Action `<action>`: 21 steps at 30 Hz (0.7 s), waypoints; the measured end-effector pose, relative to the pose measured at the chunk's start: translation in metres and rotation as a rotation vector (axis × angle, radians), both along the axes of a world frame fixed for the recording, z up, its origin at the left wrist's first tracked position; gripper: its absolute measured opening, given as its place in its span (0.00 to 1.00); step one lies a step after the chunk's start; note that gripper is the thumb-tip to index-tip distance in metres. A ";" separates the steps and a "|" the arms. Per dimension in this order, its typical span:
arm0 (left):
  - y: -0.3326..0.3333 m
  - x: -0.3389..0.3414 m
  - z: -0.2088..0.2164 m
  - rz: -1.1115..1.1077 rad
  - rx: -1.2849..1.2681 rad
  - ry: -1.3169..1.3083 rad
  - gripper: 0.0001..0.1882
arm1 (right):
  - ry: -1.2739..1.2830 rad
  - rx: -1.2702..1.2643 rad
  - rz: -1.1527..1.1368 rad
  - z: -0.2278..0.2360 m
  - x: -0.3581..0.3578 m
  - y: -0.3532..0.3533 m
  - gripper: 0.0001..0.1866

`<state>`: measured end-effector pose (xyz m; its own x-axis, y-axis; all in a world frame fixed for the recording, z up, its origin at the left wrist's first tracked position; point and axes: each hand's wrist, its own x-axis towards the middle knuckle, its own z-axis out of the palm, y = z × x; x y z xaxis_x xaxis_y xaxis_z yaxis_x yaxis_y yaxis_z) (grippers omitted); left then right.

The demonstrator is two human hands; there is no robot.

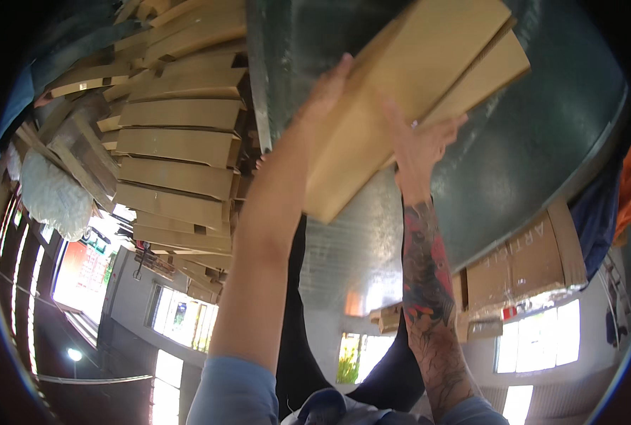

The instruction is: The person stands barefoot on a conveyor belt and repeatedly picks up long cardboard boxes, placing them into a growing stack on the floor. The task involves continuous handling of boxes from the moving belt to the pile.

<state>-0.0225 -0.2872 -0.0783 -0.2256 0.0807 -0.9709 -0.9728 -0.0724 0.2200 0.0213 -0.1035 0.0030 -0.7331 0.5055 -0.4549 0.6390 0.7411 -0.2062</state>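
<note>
A long, folded cardboard box (393,78) lies slantwise over the dark green tabletop, with a flap standing off along its right side. My left hand (326,92) is at the box's left edge, its fingers closed against that side and blurred by motion. At the right side of the box is my right hand (422,145), with fingers spread and the thumb reaching over the cardboard. Whether its palm presses on the box cannot be made out.
Stacked flat cardboard boxes (177,149) rise along the table's left side. A large taped carton (517,269) stands at the right, near dark blue and orange cloth (630,188). A wrapped plastic bundle (53,195) is at the far left. The green tabletop (542,134) has a curved right edge.
</note>
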 end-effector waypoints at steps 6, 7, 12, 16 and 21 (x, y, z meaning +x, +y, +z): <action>0.006 0.057 -0.007 -0.246 -0.291 0.314 0.41 | 0.205 -1.133 -0.840 -0.072 0.068 0.071 0.47; -0.001 0.066 -0.009 -0.210 -0.282 0.295 0.41 | 0.005 -1.082 -1.012 -0.078 0.078 0.074 0.41; 0.005 0.067 0.056 -0.388 -0.398 0.206 0.48 | -0.091 -0.997 -0.969 -0.048 0.106 0.063 0.37; -0.021 0.097 0.108 -0.227 -0.191 0.200 0.51 | -0.022 -0.975 -0.669 0.026 0.100 0.052 0.41; -0.043 0.191 0.148 0.362 -0.067 0.506 0.51 | -0.117 -1.057 -0.336 0.111 0.068 0.035 0.40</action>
<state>0.1686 -0.3307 0.0695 -0.6604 -0.1442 -0.7370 -0.6632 -0.3484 0.6624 0.0897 -0.0683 0.1139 -0.5565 -0.0126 -0.8307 0.8306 0.0139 -0.5567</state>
